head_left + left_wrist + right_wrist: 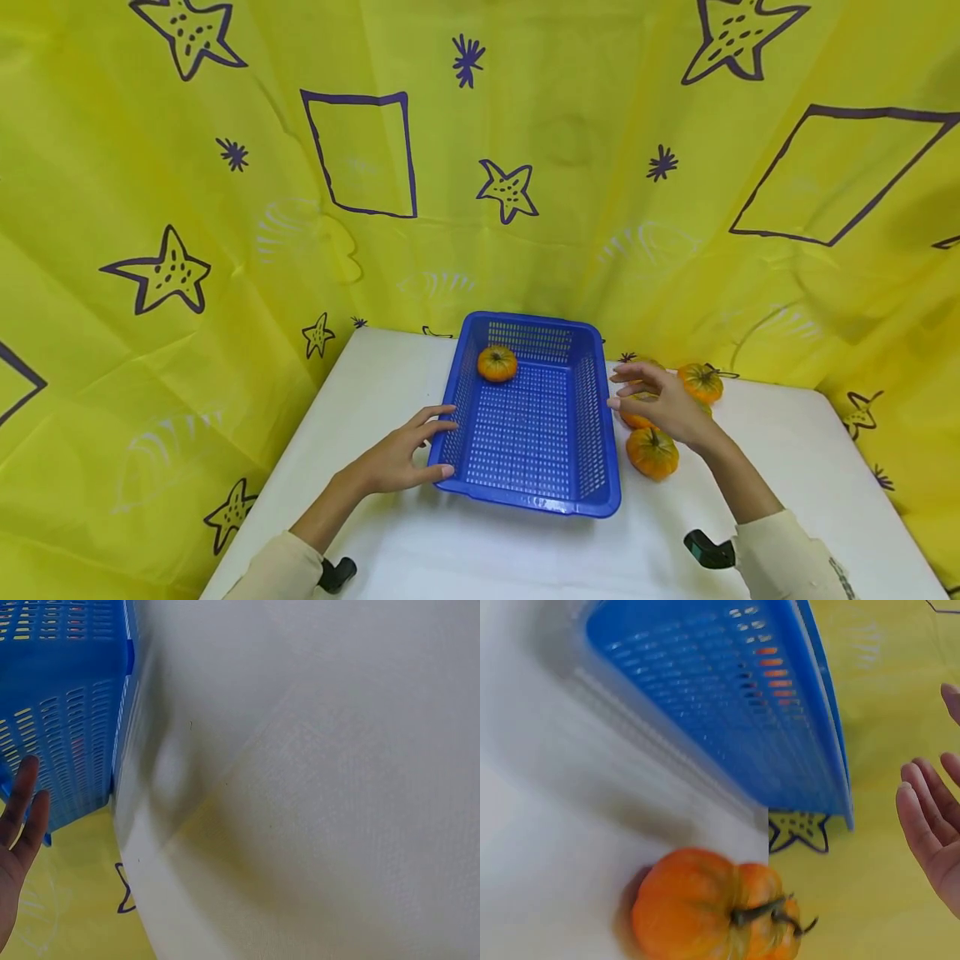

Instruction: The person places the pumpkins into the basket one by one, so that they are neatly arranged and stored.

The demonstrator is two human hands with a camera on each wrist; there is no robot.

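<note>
Left hand (401, 457) lies along the left side of the slotted blue plastic basket (521, 433), fingers spread and relaxed, curled round nothing; whether the fingertips actually bear on the wall is hard to tell. Standing on the white table (412, 554), the basket should be light, slightly springy and slick, with the rim along its two long sides the surest hold. One orange mini pumpkin (497, 364) sits in its far left corner, probably light and firm but apt to roll, so best cupped round the ribbed sides. Right hand (667, 408) hovers by the right rim, fingers loosely bent and gripping nothing. Below and around it, more mini pumpkins (652, 454) cluster on the table; their thin stems (759, 910) may snap, so bodies offer safer handholds.
</note>
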